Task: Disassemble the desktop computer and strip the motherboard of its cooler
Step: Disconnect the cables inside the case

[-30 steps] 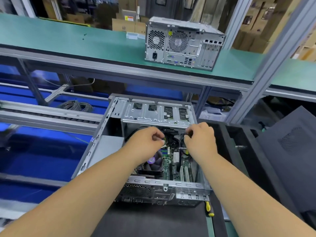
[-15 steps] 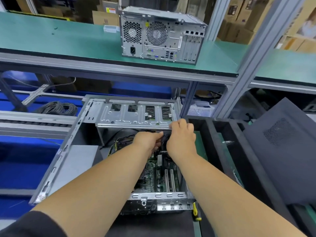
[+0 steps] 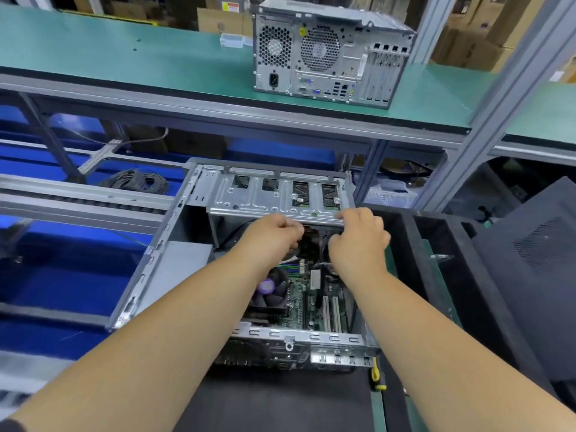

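A person's left hand (image 3: 274, 236) and right hand (image 3: 358, 236) reach under the drive cage (image 3: 277, 194) at the far end of an opened desktop computer (image 3: 174, 266) lying on the near surface (image 3: 280, 403). Both have curled fingers among dark cables (image 3: 324, 244); what each grip holds cannot be told. The side panel is off, but the cooler (image 3: 271, 289) sits on the motherboard (image 3: 299, 307) inside, so most stripping apparently remains.
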